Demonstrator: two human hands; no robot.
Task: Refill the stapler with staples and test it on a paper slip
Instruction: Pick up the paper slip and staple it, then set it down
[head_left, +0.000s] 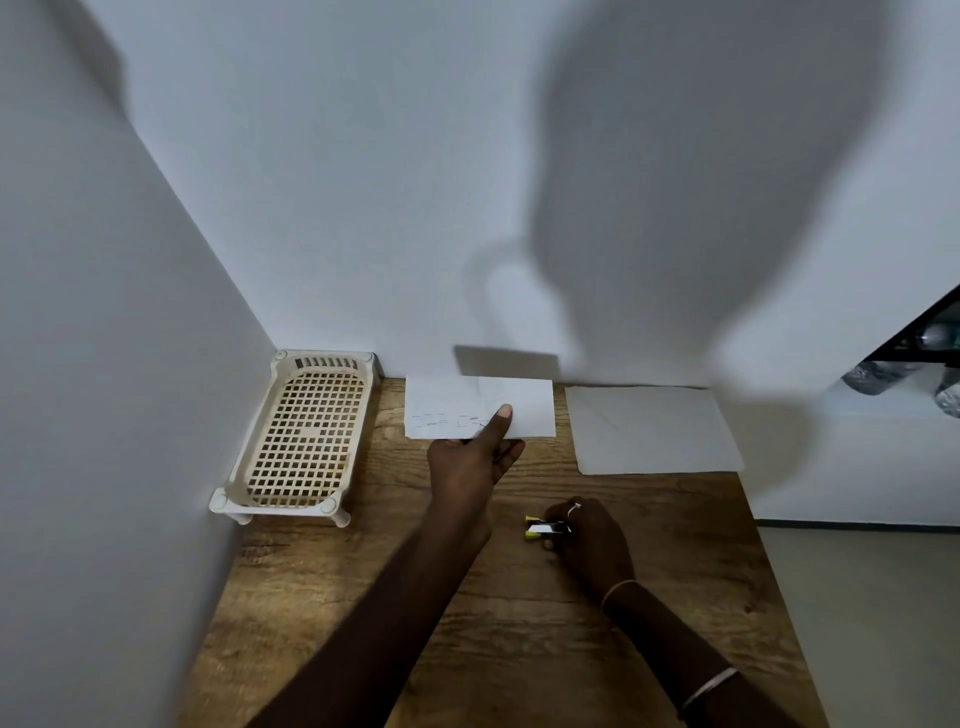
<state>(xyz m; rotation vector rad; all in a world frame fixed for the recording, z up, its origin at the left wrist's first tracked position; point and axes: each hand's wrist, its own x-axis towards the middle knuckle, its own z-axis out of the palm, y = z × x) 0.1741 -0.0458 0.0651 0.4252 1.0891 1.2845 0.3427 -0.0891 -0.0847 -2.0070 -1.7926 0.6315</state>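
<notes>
My left hand (475, 457) holds a white paper slip (524, 405) up near the back wall, thumb on its front face and fingers behind its lower edge. A row of small marks runs along the slip's lower left part. My right hand (589, 540) rests on the wooden table (519, 649) and grips a small yellow and silver stapler (540, 530), whose nose points left. The stapler sits well below the slip and does not touch it.
A cream plastic basket tray (304, 441) stands in the left corner against the walls. A larger white sheet (652, 428) lies flat at the back right of the table. White walls close the left and back; the table's right edge drops to the floor.
</notes>
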